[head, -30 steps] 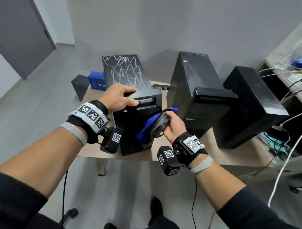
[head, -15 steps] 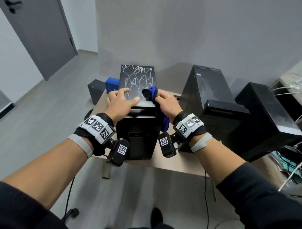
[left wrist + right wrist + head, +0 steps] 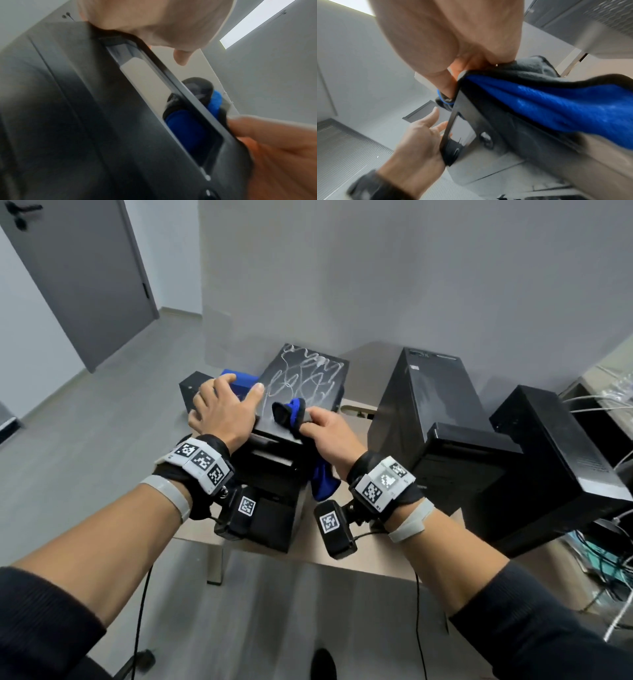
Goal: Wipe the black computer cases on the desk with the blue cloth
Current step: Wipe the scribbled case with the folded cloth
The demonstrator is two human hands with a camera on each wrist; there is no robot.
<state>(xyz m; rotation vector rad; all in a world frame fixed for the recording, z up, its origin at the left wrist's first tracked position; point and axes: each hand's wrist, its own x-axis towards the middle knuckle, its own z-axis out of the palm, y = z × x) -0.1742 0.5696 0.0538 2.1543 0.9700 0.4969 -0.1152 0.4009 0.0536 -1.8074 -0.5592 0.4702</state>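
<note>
Three black computer cases stand on the desk (image 3: 359, 556). The left case (image 3: 308, 381) has white scribbles on its top. My left hand (image 3: 224, 405) rests against that case's left top edge, fingers spread and thumb lying on the top. My right hand (image 3: 323, 433) grips the blue and black cloth (image 3: 291, 412) at the near edge of the scribbled top; a blue tail (image 3: 323, 481) hangs down the case's right side. In the right wrist view the cloth (image 3: 556, 105) drapes over the case (image 3: 488, 128), with the left hand (image 3: 419, 139) flat on its far corner.
The middle case (image 3: 428, 405) and the right case (image 3: 548, 460) stand close together to the right. A blue box (image 3: 239, 381) and a small black box (image 3: 191, 392) sit behind the left hand. Cables (image 3: 616, 559) crowd the far right. A grey door (image 3: 85, 278) is at the back left.
My right hand lifted the cloth from the case's front up onto its scribbled top. My left hand slid from the front handle to the top's left edge.
</note>
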